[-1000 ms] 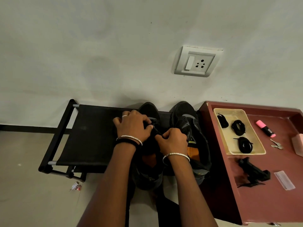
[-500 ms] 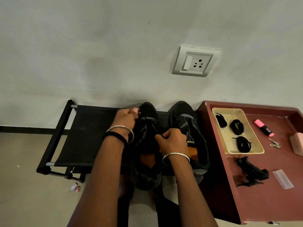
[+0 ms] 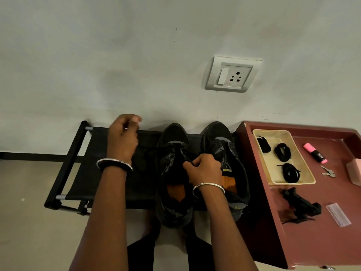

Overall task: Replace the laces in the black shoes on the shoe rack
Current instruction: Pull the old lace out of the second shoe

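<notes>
Right fingers [image 3: 190,165] pinch left shoe's [image 3: 174,173] lace; left hand [image 3: 123,136] curled shut beside it.

A white wall socket [image 3: 232,75] is sitting on the pale wall. A pink highlighter [image 3: 314,152] is lying on the reddish-brown table [image 3: 322,237], with a small bunch of keys [image 3: 328,171] just beside it. A black clip-like gadget [image 3: 300,204] and a clear plastic strip [image 3: 338,214] are resting nearer the front edge.
</notes>
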